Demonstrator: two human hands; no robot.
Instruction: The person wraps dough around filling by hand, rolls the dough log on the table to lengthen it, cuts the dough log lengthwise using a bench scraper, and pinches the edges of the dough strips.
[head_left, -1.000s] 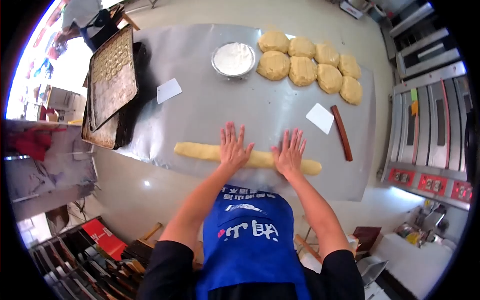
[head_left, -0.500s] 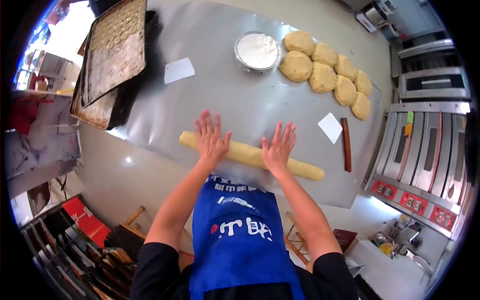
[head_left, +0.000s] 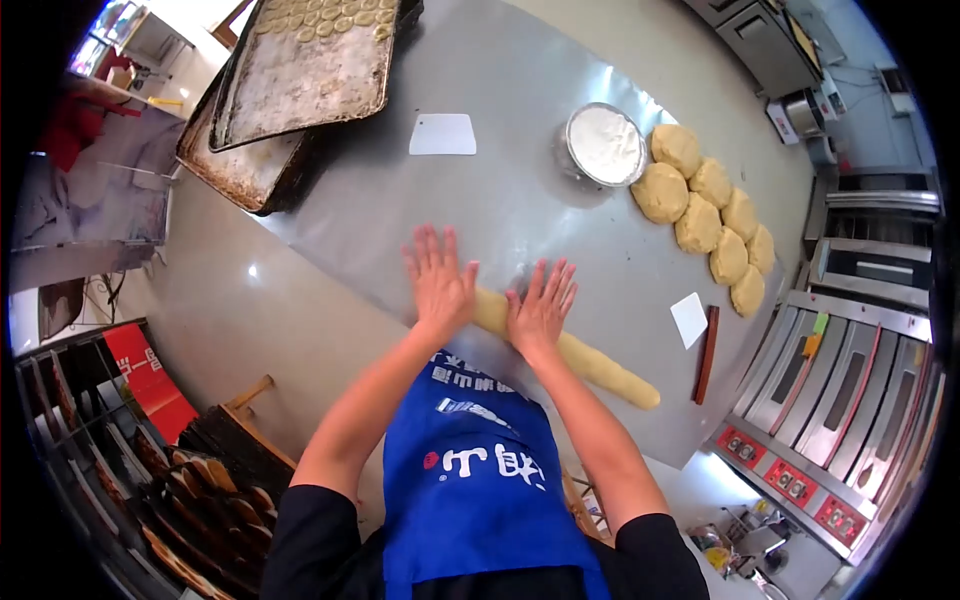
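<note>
A long roll of pale yellow dough (head_left: 605,373) lies along the near edge of the metal table. My left hand (head_left: 441,285) rests on its left end with the fingers spread, hiding that end. Closer to the roll's middle, my right hand (head_left: 540,308) presses down flat, its fingers stretched out. Both palms touch the dough and neither grasps it. Beyond the roll, to the right, sit a white scraper (head_left: 689,320) and a reddish-brown wooden stick (head_left: 706,355).
Several round dough lumps (head_left: 698,224) are grouped at the right, beside a bowl of white flour (head_left: 607,145). Another white scraper (head_left: 443,134) lies farther back. Stacked baking trays (head_left: 300,90) overhang the left corner, the top one holding small dough rounds. Ovens (head_left: 830,390) stand right.
The whole view has turned, so the table appears rotated clockwise. My hands are closer together on the roll, and my left hand now covers the left end that showed before.
</note>
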